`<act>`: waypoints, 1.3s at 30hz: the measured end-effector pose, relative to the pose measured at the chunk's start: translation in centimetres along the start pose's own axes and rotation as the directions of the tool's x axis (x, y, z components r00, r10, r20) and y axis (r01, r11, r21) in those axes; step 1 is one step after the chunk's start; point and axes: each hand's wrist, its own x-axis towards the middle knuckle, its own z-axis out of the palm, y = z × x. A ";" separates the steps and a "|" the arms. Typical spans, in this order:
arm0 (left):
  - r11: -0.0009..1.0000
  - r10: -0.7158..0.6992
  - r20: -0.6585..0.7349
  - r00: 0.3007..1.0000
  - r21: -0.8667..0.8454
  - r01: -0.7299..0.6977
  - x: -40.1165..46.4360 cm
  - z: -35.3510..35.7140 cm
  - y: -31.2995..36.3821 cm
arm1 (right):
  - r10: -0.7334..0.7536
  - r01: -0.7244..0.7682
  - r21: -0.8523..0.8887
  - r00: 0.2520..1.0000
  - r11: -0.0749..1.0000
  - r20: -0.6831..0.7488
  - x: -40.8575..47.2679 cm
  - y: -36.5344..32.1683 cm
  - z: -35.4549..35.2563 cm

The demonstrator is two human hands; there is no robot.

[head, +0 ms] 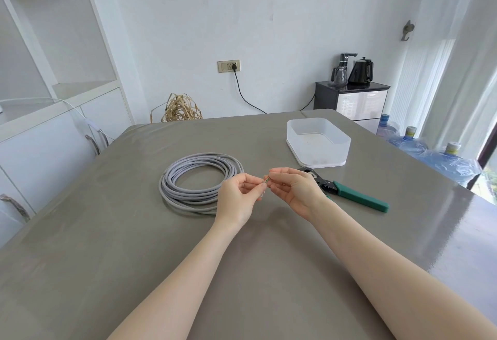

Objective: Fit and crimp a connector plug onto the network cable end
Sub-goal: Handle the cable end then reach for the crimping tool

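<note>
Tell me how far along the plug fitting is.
Early stage. Both hands, left hand and right hand, pinch the cable end, where short coloured wires show, so stripping looks done. The plug itself is too small to confirm. The crimping tool lies untouched on the table; crimping remains.

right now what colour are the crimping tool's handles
Green, with a black head; the crimping tool lies on the table, clearest in the head view.

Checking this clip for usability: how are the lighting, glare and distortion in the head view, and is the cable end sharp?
Head view: even daylight from the right, soft shadows under the arms; glare on the table at right; wide-angle bending of the shelves and wall edges; the wire tips between the hands are too small to resolve; the crimper and coil are clear.
</note>
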 end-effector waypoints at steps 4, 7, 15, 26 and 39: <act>1.000 0.004 -0.016 1.000 -0.016 -0.004 0.0 0.0 0.1 | -0.005 0.006 0.077 1.000 0.997 -0.008 0.0 0.1 0.1; 0.998 -0.053 0.010 0.999 -0.020 0.053 0.1 -0.1 0.2 | -0.022 0.024 0.103 0.999 0.994 -0.027 0.0 0.1 0.2; 0.997 -0.068 0.082 0.994 0.047 0.064 0.0 0.0 0.3 | -0.090 0.094 0.056 0.993 0.994 -0.071 -0.3 -0.3 0.2; 0.993 -0.090 0.051 0.995 0.077 0.086 -0.1 -0.2 0.1 | -0.400 0.259 -0.586 0.908 0.768 -0.122 0.0 -1.5 -0.8; 0.964 -0.034 0.035 0.999 0.263 0.024 -0.3 0.0 -0.4 | -0.351 -0.231 -0.949 0.925 -0.216 -0.145 -1.1 -0.9 -4.5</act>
